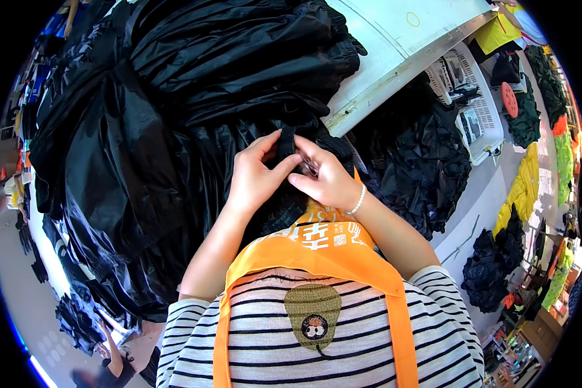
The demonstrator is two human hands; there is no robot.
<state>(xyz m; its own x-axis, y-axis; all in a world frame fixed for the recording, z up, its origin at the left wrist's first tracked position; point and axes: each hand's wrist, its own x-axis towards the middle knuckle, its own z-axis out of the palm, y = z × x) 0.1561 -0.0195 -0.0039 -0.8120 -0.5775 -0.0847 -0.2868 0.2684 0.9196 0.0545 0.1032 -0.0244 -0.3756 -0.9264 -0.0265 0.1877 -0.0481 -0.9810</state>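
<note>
Beside a white flat-topped table (394, 42), a person's left hand (253, 174) and right hand (332, 180) together pinch a narrow black fabric strip (287, 142).

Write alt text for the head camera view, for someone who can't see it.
A person's left hand pinches a narrow black strip, the right hand close against it. Glossy black fabric is heaped in front and to the left; an orange apron covers a striped shirt, and a white basket sits at upper right.
</note>
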